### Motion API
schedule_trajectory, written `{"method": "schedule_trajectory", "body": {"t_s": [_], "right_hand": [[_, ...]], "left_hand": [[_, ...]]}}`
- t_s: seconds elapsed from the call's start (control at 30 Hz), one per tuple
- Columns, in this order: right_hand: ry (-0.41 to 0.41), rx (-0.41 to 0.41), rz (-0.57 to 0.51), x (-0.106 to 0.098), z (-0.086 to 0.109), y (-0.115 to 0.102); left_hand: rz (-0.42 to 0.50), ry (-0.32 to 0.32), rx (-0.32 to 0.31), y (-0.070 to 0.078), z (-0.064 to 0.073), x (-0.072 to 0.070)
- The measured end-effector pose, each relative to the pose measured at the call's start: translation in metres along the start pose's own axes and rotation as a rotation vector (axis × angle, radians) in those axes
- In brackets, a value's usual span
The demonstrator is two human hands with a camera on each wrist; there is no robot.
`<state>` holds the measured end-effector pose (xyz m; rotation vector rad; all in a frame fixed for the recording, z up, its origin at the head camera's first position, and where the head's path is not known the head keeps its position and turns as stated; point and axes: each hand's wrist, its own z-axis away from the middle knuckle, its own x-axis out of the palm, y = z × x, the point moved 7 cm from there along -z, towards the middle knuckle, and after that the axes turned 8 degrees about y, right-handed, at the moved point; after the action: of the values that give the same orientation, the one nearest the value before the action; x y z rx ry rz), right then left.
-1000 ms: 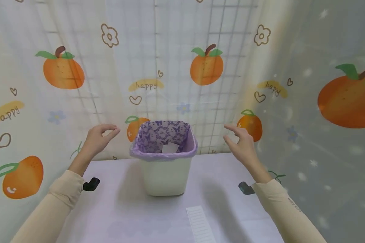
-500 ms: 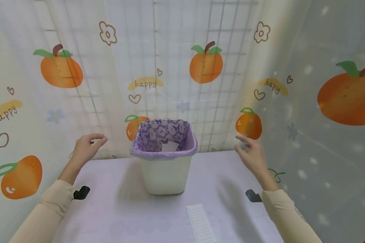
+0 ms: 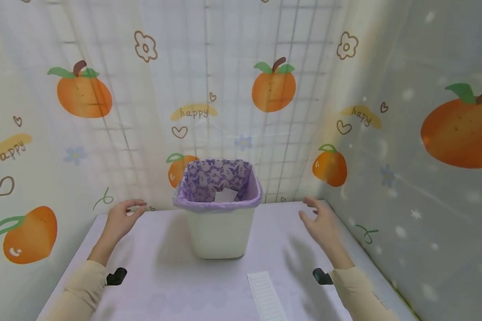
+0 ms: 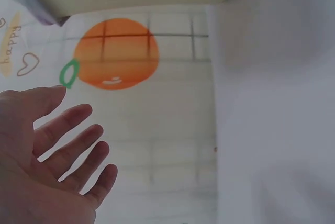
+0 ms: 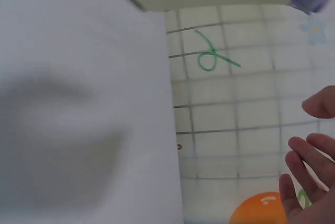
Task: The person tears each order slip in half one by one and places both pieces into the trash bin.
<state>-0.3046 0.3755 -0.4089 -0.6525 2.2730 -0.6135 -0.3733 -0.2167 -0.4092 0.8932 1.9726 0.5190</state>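
Note:
A pale bin (image 3: 222,234) stands upright on the table, lined with a purple bag (image 3: 214,206) whose edge is folded over the rim. Inside it, a white piece of paper (image 3: 226,195) shows against the patterned lining. To the bin's left, my left hand (image 3: 121,220) hovers with nothing in it; the left wrist view shows its fingers spread and relaxed. On the other side, my right hand (image 3: 322,224) is likewise bare, thumb apart from loosely bent fingers. Both hands are apart from the bin.
A white strip with printed lines (image 3: 266,296) lies on the lilac table (image 3: 172,285) in front of the bin. Curtains (image 3: 233,53) with printed oranges hang behind and at both sides. Small black devices (image 3: 117,276) sit at both wrists.
Both hands moved outward from the bin, then sank lower and came slightly inward. The bin, the paper inside it and the printed strip have stayed in place.

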Motion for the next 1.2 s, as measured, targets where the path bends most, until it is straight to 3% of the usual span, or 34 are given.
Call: {"method": "schedule_trajectory", "body": {"t_s": [0.17,0.6,0.67,0.8,0.93,1.07,1.2], "right_hand": [[-0.029,-0.057,-0.005,0.02,0.017,-0.004],[-0.11,-0.051,-0.102,0.073,0.071,0.006],[-0.114,-0.015,-0.119,0.08,0.076,0.008],[-0.144,0.134,-0.19,0.095,0.089,0.017],[-0.196,0.237,-0.242,0.107,0.107,0.026],[-0.267,0.26,-0.252,0.113,0.119,0.027],[-0.295,0.233,-0.239,0.116,0.121,0.025]], "left_hand": [[0.018,0.026,0.017,-0.006,0.013,0.02],[0.075,0.027,-0.099,-0.037,0.053,0.07],[0.083,0.047,-0.107,-0.042,0.062,0.076],[0.102,0.078,-0.13,-0.05,0.078,0.084],[0.152,0.064,-0.211,-0.058,0.094,0.093],[0.196,0.031,-0.286,-0.066,0.107,0.105],[0.204,0.062,-0.273,-0.068,0.112,0.111]]}}
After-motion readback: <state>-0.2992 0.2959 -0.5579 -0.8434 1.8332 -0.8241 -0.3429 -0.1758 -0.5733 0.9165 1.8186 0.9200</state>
